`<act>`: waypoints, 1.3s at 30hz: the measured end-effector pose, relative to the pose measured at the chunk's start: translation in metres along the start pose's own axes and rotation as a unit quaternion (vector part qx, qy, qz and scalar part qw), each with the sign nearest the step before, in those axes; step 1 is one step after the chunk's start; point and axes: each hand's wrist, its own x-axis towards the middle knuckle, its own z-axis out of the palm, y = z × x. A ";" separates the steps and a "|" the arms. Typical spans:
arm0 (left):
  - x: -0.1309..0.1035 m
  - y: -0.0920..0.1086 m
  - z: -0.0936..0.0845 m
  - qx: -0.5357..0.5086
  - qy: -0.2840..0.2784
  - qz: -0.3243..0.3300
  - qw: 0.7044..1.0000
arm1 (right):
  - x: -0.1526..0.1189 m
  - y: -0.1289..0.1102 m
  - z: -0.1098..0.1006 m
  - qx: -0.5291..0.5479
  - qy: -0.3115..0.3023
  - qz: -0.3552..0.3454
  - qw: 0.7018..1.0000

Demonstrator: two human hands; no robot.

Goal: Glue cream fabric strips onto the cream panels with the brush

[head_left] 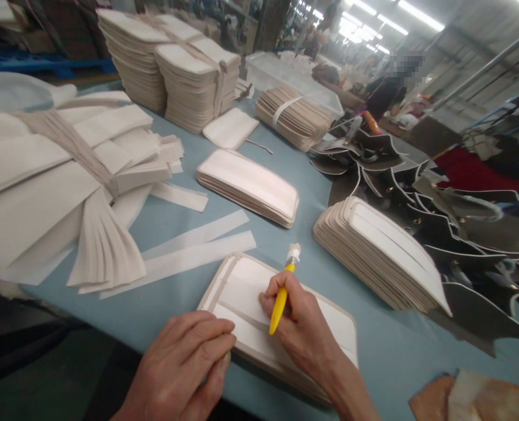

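Observation:
A yellow-handled brush (280, 304) is held in my right hand (301, 318), its bristles, coated with something white, pointing away from me. Below that hand lies a stack of cream panels (251, 286) with rounded corners; tan strips cross the top one. My left hand (184, 356) is closed at the near-left corner of this stack, fingers pressed together over the edge. The fingers hide that corner. Beyond the brush sits a smaller pile of similar panels (248, 184). Two pale strips (198, 251) lie left of the worked stack.
Bundled cream strips (35, 169) spread over the left. Tall tied panel stacks (189, 82) stand at the back, beside a banded bundle (292, 114) and a clear plastic bin (294, 76). Right, a leaning panel stack (377, 257) adjoins dark pieces with white edging (452, 234).

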 end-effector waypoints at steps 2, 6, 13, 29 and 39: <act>-0.001 -0.001 0.000 -0.001 0.001 -0.004 1.000 | 0.000 -0.001 0.000 -0.029 0.004 -0.014 0.999; -0.002 -0.003 0.002 -0.015 -0.006 -0.008 1.000 | -0.001 0.002 0.002 -0.108 0.010 -0.050 0.993; -0.004 -0.004 0.008 -0.053 0.013 -0.025 0.998 | -0.003 0.008 0.009 -0.171 0.030 -0.069 0.982; 0.004 -0.002 0.004 -0.040 0.019 -0.013 0.999 | -0.001 0.003 0.018 -0.193 0.042 0.006 0.980; 0.022 -0.025 -0.005 0.035 0.000 0.019 0.999 | 0.001 -0.002 0.016 -0.238 0.005 0.009 0.971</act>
